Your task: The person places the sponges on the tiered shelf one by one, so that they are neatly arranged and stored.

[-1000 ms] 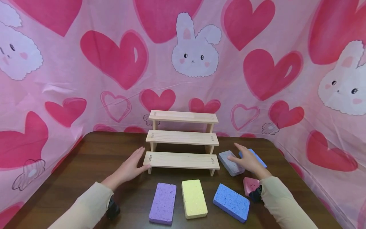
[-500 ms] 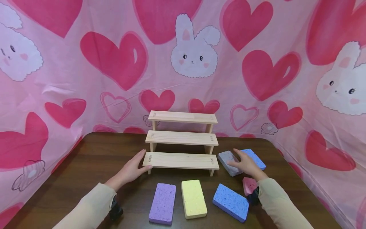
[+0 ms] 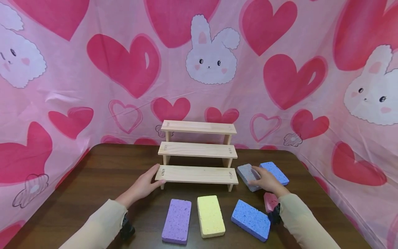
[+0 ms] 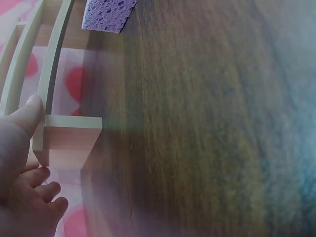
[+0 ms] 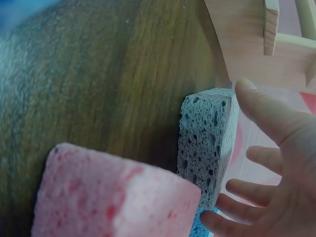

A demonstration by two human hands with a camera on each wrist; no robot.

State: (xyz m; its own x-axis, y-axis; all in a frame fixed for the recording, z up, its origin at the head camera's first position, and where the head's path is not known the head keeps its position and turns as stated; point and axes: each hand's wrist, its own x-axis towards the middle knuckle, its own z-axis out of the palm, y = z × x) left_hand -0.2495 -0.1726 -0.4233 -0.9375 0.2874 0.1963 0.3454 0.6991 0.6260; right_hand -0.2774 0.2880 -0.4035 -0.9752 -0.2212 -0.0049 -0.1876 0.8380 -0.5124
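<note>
At the left end of the wooden three-step shelf (image 3: pixel 197 174), my left hand (image 3: pixel 143 183) grips the lowest board. In the left wrist view its thumb (image 4: pixel 30 112) presses the board's front edge, while the other fingers bend behind its end. My right hand (image 3: pixel 267 180) lies over a grey sponge (image 3: pixel 245 173) right of the shelf. In the right wrist view, the thumb is by one end of the grey sponge (image 5: pixel 205 133) and the spread fingers by the other. Just behind that hand lies a blue sponge (image 3: pixel 276 172).
Along the front of the brown table (image 3: pixel 102 173) lie a purple sponge (image 3: pixel 177 221), a yellow sponge (image 3: pixel 211 216) and another blue sponge (image 3: pixel 251 220). A pink sponge (image 3: pixel 271 201) sits partly under the right wrist. The pink heart-patterned cloth (image 3: pixel 124 65) hangs behind the table.
My right hand has moved slightly left and down over the grey sponge, uncovering more of the blue one behind. The left hand has closed in on the shelf's end. The sponges stay put.
</note>
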